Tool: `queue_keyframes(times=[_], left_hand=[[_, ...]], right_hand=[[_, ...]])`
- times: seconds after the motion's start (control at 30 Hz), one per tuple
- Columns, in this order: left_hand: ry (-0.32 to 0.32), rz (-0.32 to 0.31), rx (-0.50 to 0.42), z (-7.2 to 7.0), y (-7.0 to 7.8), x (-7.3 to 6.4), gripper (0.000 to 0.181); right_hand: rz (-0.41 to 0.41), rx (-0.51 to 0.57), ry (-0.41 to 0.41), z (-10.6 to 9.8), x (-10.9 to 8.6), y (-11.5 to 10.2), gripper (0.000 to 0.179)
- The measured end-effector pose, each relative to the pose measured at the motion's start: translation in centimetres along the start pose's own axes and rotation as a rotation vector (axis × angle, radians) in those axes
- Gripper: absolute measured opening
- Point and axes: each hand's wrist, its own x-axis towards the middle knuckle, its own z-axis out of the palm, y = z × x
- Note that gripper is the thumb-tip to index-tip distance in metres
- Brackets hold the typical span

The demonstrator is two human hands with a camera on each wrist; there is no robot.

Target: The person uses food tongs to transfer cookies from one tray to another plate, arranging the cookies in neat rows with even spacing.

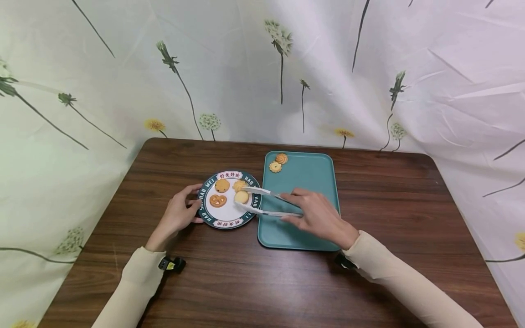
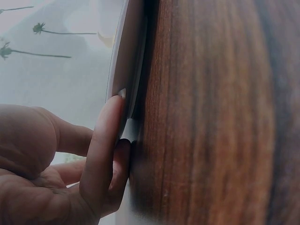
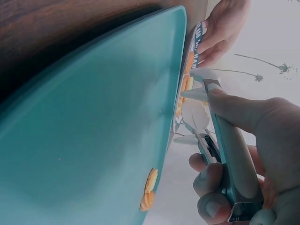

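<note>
My left hand [image 1: 176, 212] holds the left rim of a round white plate [image 1: 229, 213] with a green lettered border. In the left wrist view, fingers [image 2: 105, 126] press against the plate's edge close over the table. My right hand [image 1: 317, 216] grips metal tongs [image 1: 280, 213] with white tips, which reach over the plate's right side. Their tips lie on either side of a round pale cookie [image 1: 241, 197]. A yellowish cookie [image 1: 238, 185] sits just behind it, partly covered by the upper tip. Also on the plate are a pretzel-shaped cookie [image 1: 218, 201] and a speckled round cookie [image 1: 222, 185].
A teal rectangular tray [image 1: 307, 171] lies right of the plate, under my right hand. At its far left corner are a swirled cookie [image 1: 281, 158] and a scalloped cookie [image 1: 275, 166]. Behind the brown wooden table [image 1: 381, 196] hangs a dandelion-printed cloth [image 1: 242, 68].
</note>
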Motion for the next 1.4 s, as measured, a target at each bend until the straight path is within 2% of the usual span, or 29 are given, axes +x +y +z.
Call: queue_keyframes(times=[1.4], left_hand=[[-0.002,0.001,0.008,0.0,0.1,0.0,0.052]], right_hand=[[-0.003,-0.015,-0.092,-0.1,1.2,-0.8,0.056]])
